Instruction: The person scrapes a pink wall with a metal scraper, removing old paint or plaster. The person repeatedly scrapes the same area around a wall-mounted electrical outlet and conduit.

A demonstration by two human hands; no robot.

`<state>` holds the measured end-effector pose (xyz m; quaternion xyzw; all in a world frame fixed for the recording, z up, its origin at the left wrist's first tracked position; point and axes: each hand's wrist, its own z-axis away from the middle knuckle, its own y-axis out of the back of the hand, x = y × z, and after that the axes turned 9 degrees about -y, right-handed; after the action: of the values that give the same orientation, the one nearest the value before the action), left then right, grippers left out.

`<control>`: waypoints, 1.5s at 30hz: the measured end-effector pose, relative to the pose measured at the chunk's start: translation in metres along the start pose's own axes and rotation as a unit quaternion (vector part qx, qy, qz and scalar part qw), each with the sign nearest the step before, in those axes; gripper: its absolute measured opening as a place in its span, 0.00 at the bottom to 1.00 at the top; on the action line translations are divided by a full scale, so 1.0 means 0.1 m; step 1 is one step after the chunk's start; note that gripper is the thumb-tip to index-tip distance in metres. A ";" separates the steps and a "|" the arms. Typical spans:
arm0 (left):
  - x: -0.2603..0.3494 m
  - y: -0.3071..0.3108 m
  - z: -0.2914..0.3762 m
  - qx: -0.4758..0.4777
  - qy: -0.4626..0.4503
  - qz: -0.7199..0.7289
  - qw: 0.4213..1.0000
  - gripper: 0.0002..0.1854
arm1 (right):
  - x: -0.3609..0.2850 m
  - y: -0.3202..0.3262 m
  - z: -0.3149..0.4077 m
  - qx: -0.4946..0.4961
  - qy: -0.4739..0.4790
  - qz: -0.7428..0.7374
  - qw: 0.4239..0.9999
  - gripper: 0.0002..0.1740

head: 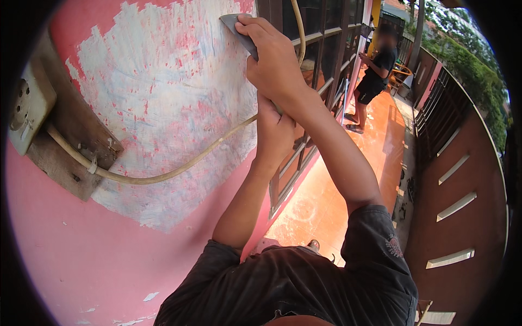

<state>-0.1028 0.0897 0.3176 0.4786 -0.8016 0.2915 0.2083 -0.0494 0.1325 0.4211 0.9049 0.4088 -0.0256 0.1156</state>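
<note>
My right hand (273, 57) grips a scraper blade (240, 32) of grey metal, its edge against the wall near the window frame. Just below, my left hand (274, 126) is closed on what seems to be the scraper's handle; a small greenish part shows between the hands, the rest is hidden. Around the blade the wall (163, 81) is scraped to patchy white and grey with flecks of pink. Pink paint (102, 244) covers the wall lower down. A beige cable (163, 179) hangs in a curve across the scraped patch and passes behind my hands.
A power socket (30, 102) sits on a wooden board (85, 134) at the left. Dark window frames (322, 36) stand close to my right hand. Along the orange tiled floor (310, 199), another person (373, 77) stands farther off. A brown boundary wall (456, 195) runs along the right.
</note>
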 end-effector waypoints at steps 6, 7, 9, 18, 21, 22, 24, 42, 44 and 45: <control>0.01 -0.05 -0.04 -0.023 -0.001 -0.046 0.999 0.26 | 0.06 0.06 -0.03 0.021 0.004 -0.063 0.998 0.29; 0.00 -0.07 -0.02 -0.011 -0.016 -0.073 0.997 0.26 | 0.07 0.05 -0.03 0.023 0.002 -0.077 0.997 0.29; -0.04 -0.07 -0.03 -0.003 -0.047 -0.096 0.994 0.27 | 0.06 0.06 0.02 0.013 0.006 -0.081 0.997 0.29; -0.02 -0.18 -0.09 0.008 -0.019 -0.061 0.998 0.30 | 0.07 0.17 -0.13 -0.017 -0.005 -0.085 0.996 0.30; -0.06 -0.22 -0.06 0.011 -0.010 -0.067 0.998 0.30 | 0.13 0.20 -0.15 -0.035 -0.014 -0.113 0.993 0.30; -0.09 -0.22 -0.06 0.013 0.000 -0.059 0.998 0.30 | 0.16 0.21 -0.15 -0.039 -0.023 -0.127 0.991 0.29; -0.17 -0.18 -0.06 0.017 0.016 -0.039 0.999 0.30 | 0.14 0.17 -0.07 -0.032 0.006 -0.099 0.995 0.29; 0.03 -0.24 -0.24 0.018 0.008 -0.027 0.999 0.28 | 0.13 0.19 -0.13 -0.044 0.001 -0.120 0.992 0.29; -0.02 -0.23 -0.20 -0.003 -0.003 -0.075 0.997 0.28 | 0.14 0.22 -0.19 -0.033 0.026 -0.101 0.994 0.28; -0.03 -0.24 -0.17 -0.002 -0.004 -0.088 0.996 0.28 | 0.17 0.23 -0.23 -0.029 0.028 -0.107 0.993 0.28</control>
<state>-0.0788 0.0939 0.3349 0.5477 -0.7582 0.2682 0.2308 -0.0225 0.1355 0.4456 0.8525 0.5071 -0.0008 0.1272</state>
